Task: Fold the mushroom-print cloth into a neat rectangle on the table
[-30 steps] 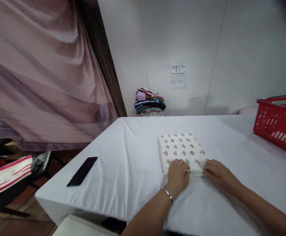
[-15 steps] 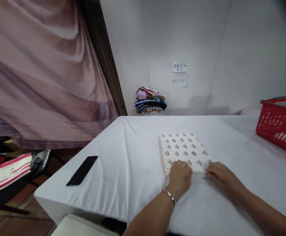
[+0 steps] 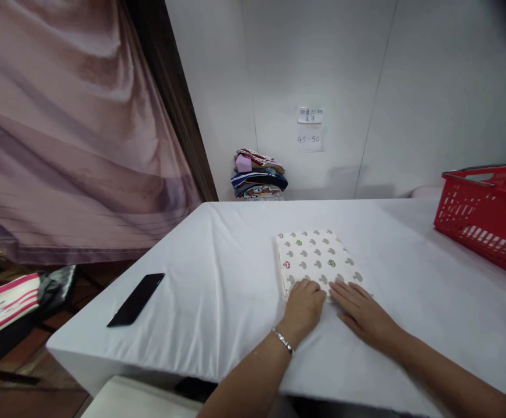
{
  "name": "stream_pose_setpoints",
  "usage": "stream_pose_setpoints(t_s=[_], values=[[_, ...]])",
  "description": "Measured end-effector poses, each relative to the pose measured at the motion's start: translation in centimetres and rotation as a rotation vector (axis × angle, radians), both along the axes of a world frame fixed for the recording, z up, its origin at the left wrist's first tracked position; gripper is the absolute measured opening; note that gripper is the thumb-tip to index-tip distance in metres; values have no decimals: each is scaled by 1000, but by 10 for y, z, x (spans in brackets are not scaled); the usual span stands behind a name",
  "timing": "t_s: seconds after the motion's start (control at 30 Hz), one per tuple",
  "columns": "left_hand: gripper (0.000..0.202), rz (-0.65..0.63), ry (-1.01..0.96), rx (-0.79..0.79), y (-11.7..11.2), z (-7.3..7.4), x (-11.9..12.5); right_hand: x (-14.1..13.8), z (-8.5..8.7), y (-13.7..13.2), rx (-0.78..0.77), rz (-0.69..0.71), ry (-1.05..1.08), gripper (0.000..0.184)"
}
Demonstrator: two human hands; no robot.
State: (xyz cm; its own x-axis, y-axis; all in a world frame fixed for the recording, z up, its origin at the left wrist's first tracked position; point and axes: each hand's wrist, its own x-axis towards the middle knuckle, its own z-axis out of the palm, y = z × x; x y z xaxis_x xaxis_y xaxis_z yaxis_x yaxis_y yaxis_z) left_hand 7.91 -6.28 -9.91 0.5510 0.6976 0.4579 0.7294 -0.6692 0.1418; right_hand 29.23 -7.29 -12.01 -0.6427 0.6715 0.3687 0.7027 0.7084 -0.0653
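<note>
A folded white cloth (image 3: 311,252) with grey, green and red mushroom prints lies flat on the table as a near-square bundle. My left hand (image 3: 303,307), a silver bracelet at its wrist, is closed over the bundle's front edge toward the left, fingers bent together. Its thumb is mostly hidden. Beside it, my right hand (image 3: 366,313) is open, with fingers stretched out and their tips on the front right part of the cloth; its thumb points toward the left hand.
White cloth covers the table (image 3: 244,278). A black phone (image 3: 136,299) lies at the left, and a red plastic basket (image 3: 483,212) stands at the right. Beyond the far edge is a pile of folded fabrics (image 3: 259,177). A pale seat (image 3: 135,400) sits below the front edge.
My right hand has moved left from the cloth's front right corner onto its top, with its fingers now spread flat. My left hand stays at the front edge. The view has shifted slightly.
</note>
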Motion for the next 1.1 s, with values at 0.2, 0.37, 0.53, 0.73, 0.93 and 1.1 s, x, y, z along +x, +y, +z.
stream_pose_setpoints(t_s=[0.2, 0.37, 0.53, 0.73, 0.93, 1.1], values=[[18, 70, -5, -54, -8, 6, -36, 6, -3, -9, -17, -22, -43, 55], [22, 135, -78, -126, -12, 14, -54, 5, -2, -7, -32, -30, -41, 56], [21, 115, -145, -100, -1, 26, -37, 4, -5, -7, -62, -33, -10, 54], [49, 49, -40, -68, 10, 7, -17, 7, 12, -2, -190, -36, 96, 51], [62, 47, 38, -71, 9, -9, -18, -3, 40, 50, -55, -195, 259, 48], [61, 49, 63, -68, 9, -8, -18, -20, 43, 113, -87, -327, 113, 54]])
